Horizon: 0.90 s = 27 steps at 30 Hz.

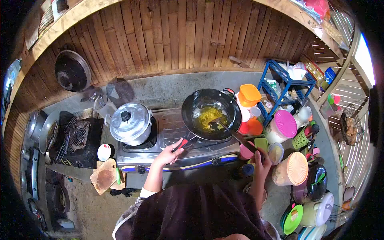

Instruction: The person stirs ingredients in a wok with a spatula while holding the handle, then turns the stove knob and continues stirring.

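A black wok point(192, 108) with yellowish oil in its bottom sits on the right burner of a two-burner gas stove point(172, 118). My left hand point(169, 155) is closed around the wok's red and black handle point(182, 145). In my right hand point(262, 163) is the dark handle of a spatula point(236, 135), its blade dipping into the oil. On the left burner stands a lidded aluminium pot point(131, 125), apart from both hands.
Left of the stove lie a cutting board point(103, 177) with a green-handled knife and a black grill stove point(76, 140). Lidded tubs, including one with an orange lid point(297, 168), crowd the right side. A blue rack point(286, 82) stands behind them.
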Each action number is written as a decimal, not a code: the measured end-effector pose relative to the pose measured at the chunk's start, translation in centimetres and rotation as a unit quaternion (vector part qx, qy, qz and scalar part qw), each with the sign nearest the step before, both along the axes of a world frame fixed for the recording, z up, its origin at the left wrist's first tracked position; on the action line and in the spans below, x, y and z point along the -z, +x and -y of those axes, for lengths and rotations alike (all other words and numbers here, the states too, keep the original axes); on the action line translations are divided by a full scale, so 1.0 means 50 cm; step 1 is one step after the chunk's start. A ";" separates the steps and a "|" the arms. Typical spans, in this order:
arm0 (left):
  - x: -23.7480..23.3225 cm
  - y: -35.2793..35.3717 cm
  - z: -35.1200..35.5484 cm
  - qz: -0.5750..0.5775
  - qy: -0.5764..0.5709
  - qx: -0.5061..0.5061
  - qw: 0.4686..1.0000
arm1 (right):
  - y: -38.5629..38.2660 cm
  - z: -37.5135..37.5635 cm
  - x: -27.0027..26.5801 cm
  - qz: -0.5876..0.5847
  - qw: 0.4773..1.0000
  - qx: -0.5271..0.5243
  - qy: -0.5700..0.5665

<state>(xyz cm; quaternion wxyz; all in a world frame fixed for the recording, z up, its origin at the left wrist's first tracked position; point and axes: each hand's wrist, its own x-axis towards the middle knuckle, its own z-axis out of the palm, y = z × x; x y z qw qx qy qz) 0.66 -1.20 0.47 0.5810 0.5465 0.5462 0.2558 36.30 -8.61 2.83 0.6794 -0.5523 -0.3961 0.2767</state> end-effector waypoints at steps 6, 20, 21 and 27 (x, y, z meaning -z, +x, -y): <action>-0.001 -0.002 0.000 0.006 0.000 0.004 1.000 | -0.061 -0.050 0.020 -0.054 0.997 -0.050 0.025; -0.009 0.000 0.001 0.004 -0.002 0.002 1.000 | -0.072 -0.067 0.057 -0.068 0.995 -0.074 0.007; -0.007 -0.001 0.000 0.006 -0.004 0.001 1.000 | -0.067 -0.065 0.052 -0.049 0.997 -0.054 0.038; 0.002 -0.002 -0.003 0.002 -0.003 0.003 1.000 | -0.018 -0.010 -0.003 -0.074 0.997 0.000 -0.012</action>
